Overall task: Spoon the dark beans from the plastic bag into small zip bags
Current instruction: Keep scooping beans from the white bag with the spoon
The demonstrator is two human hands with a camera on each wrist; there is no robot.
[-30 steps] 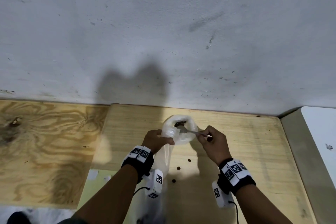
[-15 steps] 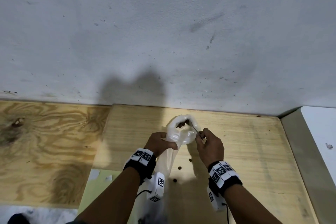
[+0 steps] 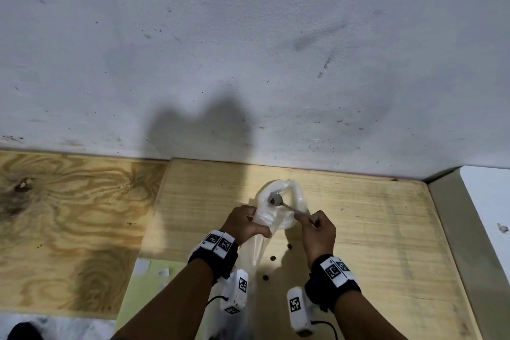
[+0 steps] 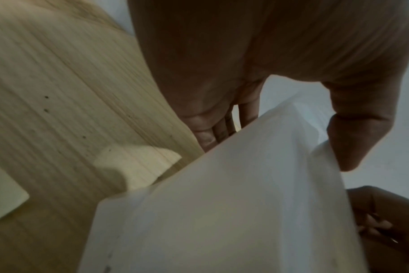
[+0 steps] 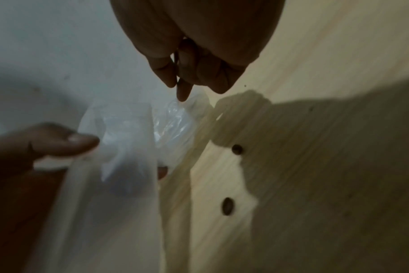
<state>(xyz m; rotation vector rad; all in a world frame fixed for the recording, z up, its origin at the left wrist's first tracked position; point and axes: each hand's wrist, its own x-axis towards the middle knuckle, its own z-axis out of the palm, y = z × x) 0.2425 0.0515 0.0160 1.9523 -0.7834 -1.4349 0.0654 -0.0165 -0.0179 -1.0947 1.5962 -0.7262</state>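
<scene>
In the head view, low and centre in the frame, your left hand [image 3: 244, 225] is curled round the neck of the plastic bag [image 3: 287, 201], gripping it just below the open mouth. The bag's mouth stands open as a pale ring above your knuckles, and its lower part trails down between your wrists toward the bottom edge. Your right hand [image 3: 317, 232] pinches the handle of the spoon [image 3: 289, 205], whose bowl sits inside the bag's mouth with a dark bean [image 3: 273, 201] in it. Three loose beans [image 3: 273, 258] lie on the pale wooden board [image 3: 372, 229] between your forearms. A grained plywood surface [image 3: 69, 215] fills the left side, and a scuffed white wall [image 3: 248, 50] takes up the upper half.

In the left wrist view, your left hand [image 4: 257, 64] hangs from the top of the frame, thumb and fingers closed on the translucent bag [image 4: 234, 203], which spreads across the lower right. The board [image 4: 58, 92] runs along the left.

In the right wrist view, your right hand [image 5: 199, 64] is at top centre, fingertips bunched together; the spoon handle cannot be made out here. The bag [image 5: 128, 147] hangs at centre left, your left thumb [image 5: 77, 144] pressed on it. Two beans [image 5: 236, 149] lie on the board [image 5: 315, 166] to the right.
</scene>
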